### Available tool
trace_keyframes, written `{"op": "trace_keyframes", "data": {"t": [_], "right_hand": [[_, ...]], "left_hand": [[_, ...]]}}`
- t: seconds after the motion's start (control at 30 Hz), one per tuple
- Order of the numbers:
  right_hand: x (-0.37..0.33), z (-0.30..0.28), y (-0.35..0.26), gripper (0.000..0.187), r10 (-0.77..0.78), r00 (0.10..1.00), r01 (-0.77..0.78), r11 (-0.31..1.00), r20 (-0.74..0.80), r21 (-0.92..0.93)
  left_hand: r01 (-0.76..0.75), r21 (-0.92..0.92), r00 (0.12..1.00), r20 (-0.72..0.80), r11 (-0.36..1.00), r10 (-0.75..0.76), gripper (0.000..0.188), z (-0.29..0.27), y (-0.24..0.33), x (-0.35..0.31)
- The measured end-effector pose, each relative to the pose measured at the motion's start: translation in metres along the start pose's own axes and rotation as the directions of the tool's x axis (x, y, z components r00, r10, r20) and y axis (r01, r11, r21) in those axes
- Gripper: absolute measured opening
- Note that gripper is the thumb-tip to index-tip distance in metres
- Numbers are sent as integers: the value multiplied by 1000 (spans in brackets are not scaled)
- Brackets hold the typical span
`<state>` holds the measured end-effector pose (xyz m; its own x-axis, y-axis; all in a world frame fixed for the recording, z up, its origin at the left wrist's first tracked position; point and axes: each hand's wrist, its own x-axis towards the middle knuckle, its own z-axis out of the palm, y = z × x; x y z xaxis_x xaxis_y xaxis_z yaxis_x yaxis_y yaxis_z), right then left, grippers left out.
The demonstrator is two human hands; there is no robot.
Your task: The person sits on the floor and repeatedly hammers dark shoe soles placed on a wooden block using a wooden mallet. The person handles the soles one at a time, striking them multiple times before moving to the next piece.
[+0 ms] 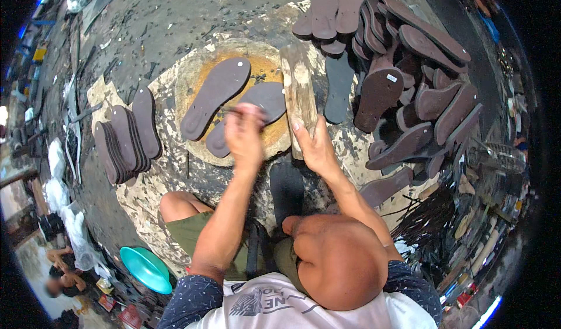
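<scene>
My right hand (317, 146) grips the lower end of a long, worn wooden block (300, 77), thumb along its edge. My left hand (245, 133), smeared by motion, is closed over a brown sandal sole (266, 99); a small dark thing shows at its fingers, too blurred to name. That sole lies slantwise on a round wooden chopping block (193, 60) with a yellowed middle, partly hidden by the hand. Beside it, up and to the left, a second brown sole (217, 95) lies flat with a pale dot near its toe. Small dark scraps lie around both soles.
Stacked brown soles (125, 139) stand at the left. A large heap of soles (421, 95) fills the right, with a dark flat sole (339, 89) nearer the block. A black sole (286, 188) lies before me. A teal basin (146, 269) sits lower left; a person (67, 273) is beyond it.
</scene>
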<state>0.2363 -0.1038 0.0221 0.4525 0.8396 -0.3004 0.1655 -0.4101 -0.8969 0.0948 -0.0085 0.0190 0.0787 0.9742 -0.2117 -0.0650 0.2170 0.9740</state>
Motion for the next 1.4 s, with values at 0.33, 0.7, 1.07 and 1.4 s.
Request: {"op": "trace_keyframes", "data": {"t": [0.33,0.7,1.07,1.4], "right_hand": [[-10,-33,14,39,281,905,-395,835,320,382],[10,-79,-125,41,-57,954,-45,944,294,328],[21,-67,-35,54,51,839,-129,986,542,106],[12,-47,1,42,279,790,-424,892,546,159]], "left_hand": [[-148,439,980,184,886,72,18,3,-12,51],[-424,482,901,309,767,304,16,1,-21,47],[-683,516,728,430,517,534,17,-1,-44,46],[-105,231,993,-23,967,113,30,-39,0,135]]}}
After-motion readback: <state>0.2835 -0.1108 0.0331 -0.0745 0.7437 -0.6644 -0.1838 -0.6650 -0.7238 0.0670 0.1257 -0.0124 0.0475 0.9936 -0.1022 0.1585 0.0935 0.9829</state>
